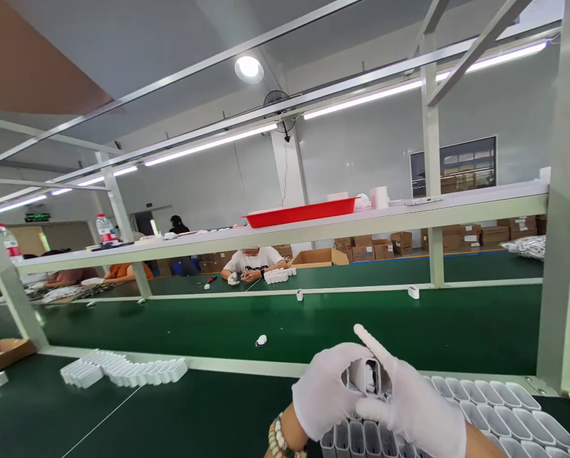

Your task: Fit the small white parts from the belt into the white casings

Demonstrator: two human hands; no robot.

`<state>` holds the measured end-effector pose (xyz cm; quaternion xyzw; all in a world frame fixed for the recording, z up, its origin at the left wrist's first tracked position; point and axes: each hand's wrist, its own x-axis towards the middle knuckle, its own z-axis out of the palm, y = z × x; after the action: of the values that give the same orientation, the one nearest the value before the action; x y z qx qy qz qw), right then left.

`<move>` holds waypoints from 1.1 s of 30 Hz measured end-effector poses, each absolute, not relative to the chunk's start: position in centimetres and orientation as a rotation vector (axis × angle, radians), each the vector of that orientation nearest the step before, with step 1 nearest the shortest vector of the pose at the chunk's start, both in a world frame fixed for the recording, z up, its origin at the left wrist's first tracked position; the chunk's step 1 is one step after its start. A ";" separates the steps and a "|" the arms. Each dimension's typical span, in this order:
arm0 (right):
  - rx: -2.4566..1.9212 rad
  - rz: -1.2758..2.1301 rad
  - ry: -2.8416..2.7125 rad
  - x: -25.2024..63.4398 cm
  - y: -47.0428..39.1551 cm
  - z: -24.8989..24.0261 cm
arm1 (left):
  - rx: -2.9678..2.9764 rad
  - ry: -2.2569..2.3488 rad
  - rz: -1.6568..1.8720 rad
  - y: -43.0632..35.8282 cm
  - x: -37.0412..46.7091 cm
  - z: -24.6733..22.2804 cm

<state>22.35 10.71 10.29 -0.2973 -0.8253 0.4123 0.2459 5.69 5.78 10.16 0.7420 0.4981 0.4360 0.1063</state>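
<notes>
A small white plastic casing with an open, dark-edged end is held between my gloved hands, and something pale shows inside its opening. My left hand curls round its left side. From the right, my right hand closes on it, with the thumb below and the index finger stretched up past it. Directly under my hands stand rows of open white casings, their hollow ends facing up. Part of those rows is hidden by my gloves.
To the left lie rows of white casings. A green conveyor belt runs beyond the bench, carrying a small white part. Above it, a shelf bears a red tray. Across the belt sits another person. A metal post rises at right.
</notes>
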 end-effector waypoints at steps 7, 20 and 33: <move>-0.956 0.506 -2.303 22.3 10.0 10.4 | 2.078 1.464 1.458 7.0 7.0 7.6; -1.065 0.376 -2.386 21.6 12.4 7.9 | 1.613 1.980 1.121 2.7 -3.2 -1.8; -1.623 0.261 -2.471 17.6 24.2 5.5 | 2.044 1.767 0.859 4.9 -3.0 -4.6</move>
<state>17.65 24.23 5.48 -0.5448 -0.8294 0.0876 0.0867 -3.00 4.86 -4.60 0.7125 0.6159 0.2994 0.1528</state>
